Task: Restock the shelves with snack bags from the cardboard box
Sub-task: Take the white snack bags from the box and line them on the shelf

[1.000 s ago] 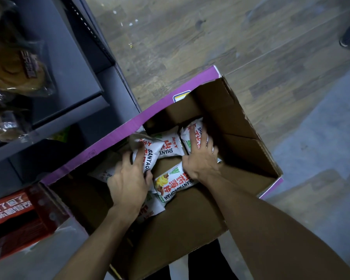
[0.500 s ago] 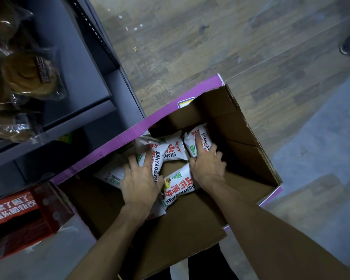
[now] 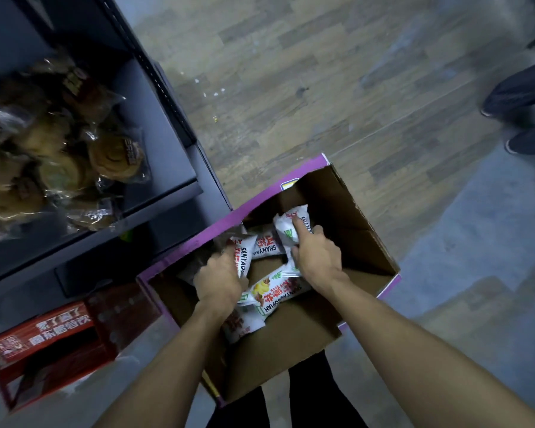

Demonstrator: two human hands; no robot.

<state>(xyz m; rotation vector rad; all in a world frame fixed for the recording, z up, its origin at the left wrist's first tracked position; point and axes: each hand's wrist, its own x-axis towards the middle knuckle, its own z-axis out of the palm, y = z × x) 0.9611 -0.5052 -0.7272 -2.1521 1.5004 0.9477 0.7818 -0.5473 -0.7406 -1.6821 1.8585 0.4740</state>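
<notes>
While both reach into the box (image 3: 352, 217), left hand (image 3: 220, 282) clutches left bag (image 3: 245, 252); right hand (image 3: 317, 257) clasps far bag (image 3: 286, 227), forefinger atop.

Wood-plank floor (image 3: 322, 88), grey patch (image 3: 482, 248) at right

One box (image 3: 291, 344); inside it at least five white bags (image 3: 278, 288) (the hands cover part of the heap). Two hands: left hand (image 3: 220, 282), right hand (image 3: 317, 257). One red carton (image 3: 44, 335). Two dark shoes (image 3: 528, 139).
</notes>
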